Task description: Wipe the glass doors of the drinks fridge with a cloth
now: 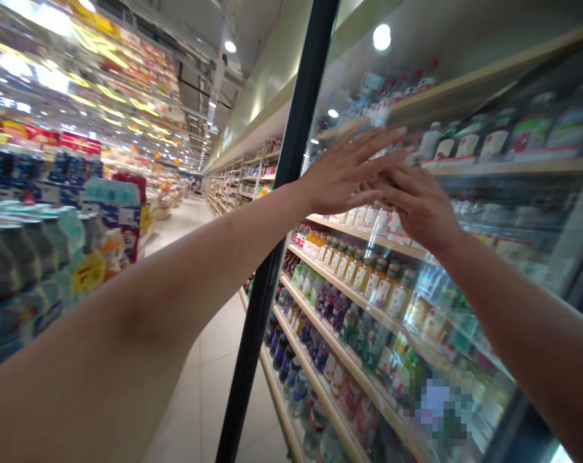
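My left hand [351, 168] lies flat with its fingers stretched out against the glass door [488, 96] of a drinks cooler, near the door's black edge frame [281, 212]. My right hand [419, 204] is pressed on the same glass just right of it, its fingertips tucked under the left hand's fingers. Neither hand holds anything. Behind the glass run wooden shelves [363, 299] packed with rows of bottled drinks [368, 273].
A tiled aisle [195, 360] runs away from me between the coolers on the right and a display of bottles [35, 270] on the left. More shelving [243, 180] lines the aisle farther back. Bright ceiling lights hang overhead.
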The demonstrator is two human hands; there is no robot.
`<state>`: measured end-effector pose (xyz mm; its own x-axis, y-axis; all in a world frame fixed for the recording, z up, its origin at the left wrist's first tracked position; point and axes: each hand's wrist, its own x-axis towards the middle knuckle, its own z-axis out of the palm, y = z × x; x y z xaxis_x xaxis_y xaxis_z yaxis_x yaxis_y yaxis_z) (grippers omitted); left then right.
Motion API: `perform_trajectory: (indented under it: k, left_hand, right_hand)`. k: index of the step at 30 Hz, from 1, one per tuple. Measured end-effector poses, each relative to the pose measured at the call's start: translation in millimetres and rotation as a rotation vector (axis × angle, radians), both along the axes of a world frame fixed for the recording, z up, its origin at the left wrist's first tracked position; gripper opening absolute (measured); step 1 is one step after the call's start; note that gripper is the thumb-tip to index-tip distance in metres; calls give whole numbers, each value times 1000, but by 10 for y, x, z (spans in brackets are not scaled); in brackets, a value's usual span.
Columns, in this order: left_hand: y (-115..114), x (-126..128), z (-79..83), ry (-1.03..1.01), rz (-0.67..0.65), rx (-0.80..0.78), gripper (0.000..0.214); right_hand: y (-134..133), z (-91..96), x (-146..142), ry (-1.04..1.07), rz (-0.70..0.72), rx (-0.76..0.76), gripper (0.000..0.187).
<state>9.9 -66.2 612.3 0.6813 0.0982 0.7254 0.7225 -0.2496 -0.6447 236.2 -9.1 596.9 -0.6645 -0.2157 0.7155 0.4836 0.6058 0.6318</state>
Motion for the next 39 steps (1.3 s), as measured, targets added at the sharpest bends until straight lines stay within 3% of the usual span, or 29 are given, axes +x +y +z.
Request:
perform_trajectory:
  k: [3,5,7,9,12,13,17,19,20,22,27,29,35,39]
  left_hand:
    - [107,23,14,-211,-54,35,59]
    - [172,44,23,-328,-23,48,59]
    - [207,61,21,-363,48,50,59]
    - [221,67,10,-363,84,54,59]
    - [250,47,-7,-356,15,62,58]
    - [267,37,-9,-356,-27,59,58]
    - [308,21,-10,-377,-78,35,57]
    - [279,33,-21,-382,-33,45,57]
    - [253,42,-29,-383,-8,52,57]
    - [193,57,-46,-368,48,60,57]
    - [116,63,-66,-317,147,86,58]
    - [131,61,-63,-312,155,99,58]
    - [181,74,-64,-340,162,118,56]
    - [133,74,-70,-330,149,104,56]
  right_hand:
    - [139,-4,440,213,-48,32,40]
    - [237,-37,715,406,-74,70,42]
    - [294,-145,905,525,-142,87,45]
    - [296,-375,986,549,-209,77,47]
    - [221,-1019,958,443,-192,7,52]
    - [185,-1309,937,416,-130,37,54]
    - [29,-2513,965,113,-140,-13,58]
    - [-14,-2861,1062,-93,-111,-47,51]
    - [-13,-2916,1123,-128,-100,-73,51]
    - [41,-2786,1245,-105,-115,-81,52]
    - [311,-1873,1368,335,-237,193,67]
    - [361,-1699,1310,475,-193,179,68]
    - [278,-1918,1173,424,-178,79,69]
    - [326,-1823,1334,407,-254,138,66]
